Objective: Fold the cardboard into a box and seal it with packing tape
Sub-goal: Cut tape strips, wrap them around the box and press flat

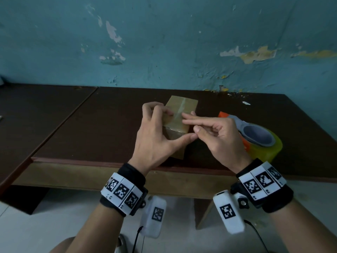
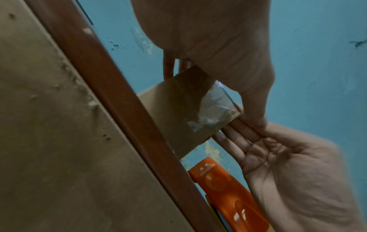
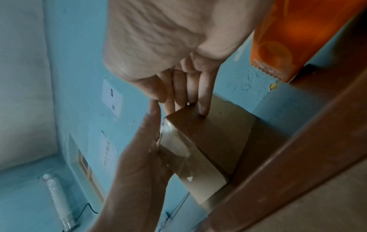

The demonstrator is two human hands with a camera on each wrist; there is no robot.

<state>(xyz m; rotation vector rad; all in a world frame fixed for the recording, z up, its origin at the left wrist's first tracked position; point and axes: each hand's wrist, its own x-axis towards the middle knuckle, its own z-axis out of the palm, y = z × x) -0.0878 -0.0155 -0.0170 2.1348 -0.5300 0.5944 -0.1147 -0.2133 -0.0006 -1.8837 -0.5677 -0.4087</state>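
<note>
A small cardboard box point(image 1: 184, 106) stands near the front edge of the dark table point(image 1: 91, 125), with a strip of clear tape point(image 1: 179, 113) along its top and down the near face point(image 2: 214, 106). My left hand point(image 1: 165, 125) grips the box from the left, fingers bent over the top and thumb across the near face. My right hand point(image 1: 193, 123) lays its straight index and middle fingers on the taped top, thumb tip beside the left thumb. The right wrist view shows these fingers point(image 3: 202, 97) touching the box's point(image 3: 214, 133) upper edge.
An orange tape dispenser point(image 1: 244, 143) with a roll of clear packing tape point(image 1: 264, 150) lies just right of my right hand, also seen as the dispenser point(image 2: 224, 188) in the left wrist view. A peeling blue wall point(image 1: 164, 42) stands behind the table. A second table top point(image 1: 27, 110) adjoins on the left.
</note>
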